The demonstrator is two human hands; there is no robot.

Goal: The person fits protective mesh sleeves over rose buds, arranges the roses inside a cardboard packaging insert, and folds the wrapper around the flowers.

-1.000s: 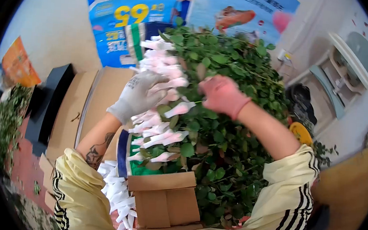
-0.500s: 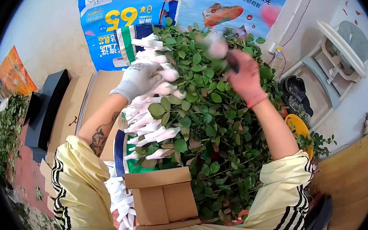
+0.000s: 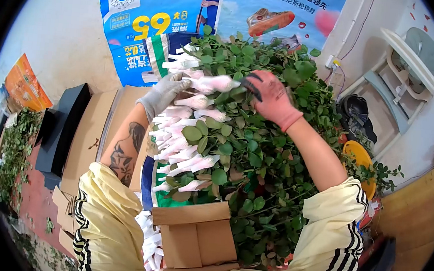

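Observation:
A pink rose bud in a white mesh sleeve [image 3: 218, 83] lies across the top of the leafy stems, between my two hands. My right hand [image 3: 272, 99], in a red glove with dark fingertips, is closed at the stem end just below the bud. My left hand [image 3: 165, 95], in a pale grey glove, pinches the sleeve's loose left end. Beneath and beside it, several more sleeved buds [image 3: 197, 102] form a column down the left side of a large pile of green rose stems [image 3: 262, 144].
Close to my body stands an open cardboard box [image 3: 196, 241], with loose white sleeves [image 3: 151, 240] beside it. Folded cardboard [image 3: 89, 130] is at left. A yellow basket [image 3: 360, 159] and a high chair [image 3: 394, 83] stand at right. Posters [image 3: 151, 26] cover the wall.
My right hand has come left and slightly down with the bud, which was blurred before. My left fingers now meet the sleeve's end. The view has shifted slightly.

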